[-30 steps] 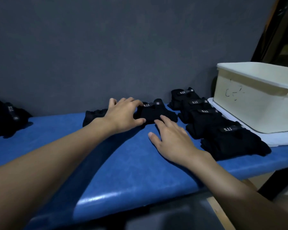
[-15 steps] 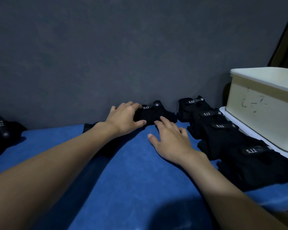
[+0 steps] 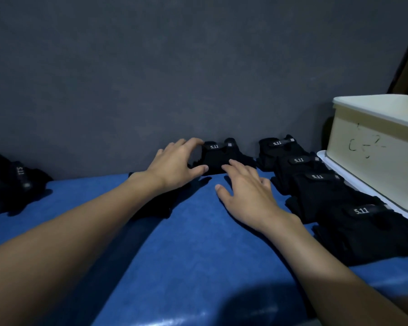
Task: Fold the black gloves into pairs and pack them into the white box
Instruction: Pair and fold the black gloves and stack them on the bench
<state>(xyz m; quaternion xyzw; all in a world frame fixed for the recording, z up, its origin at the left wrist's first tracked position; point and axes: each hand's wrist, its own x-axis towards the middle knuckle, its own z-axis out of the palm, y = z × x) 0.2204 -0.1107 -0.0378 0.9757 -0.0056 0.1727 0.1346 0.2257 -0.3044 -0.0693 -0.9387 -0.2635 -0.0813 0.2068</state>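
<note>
A folded black glove pair [image 3: 218, 158] with a "5.11" label lies at the back of the blue table [image 3: 198, 255], against the grey wall. My left hand [image 3: 174, 165] holds its left end, curved fingers on the cuff and thumb at the front edge. My right hand [image 3: 247, 191] lies flat, with straight fingertips touching the pair's front edge. Another black glove [image 3: 156, 208] lies partly hidden under my left forearm. The white box [image 3: 372, 149] stands at the right; its inside is hidden.
Several folded glove pairs [image 3: 318, 184] lie in a row between my right hand and the box, which sits on a white tray [image 3: 353, 182]. A loose heap of black gloves [image 3: 14, 182] lies at the far left. The table's front edge is near the bottom.
My left hand has slid off the top of the pair to its left end, uncovering the label. The right hand has barely moved. The view has moved closer and to the left.
</note>
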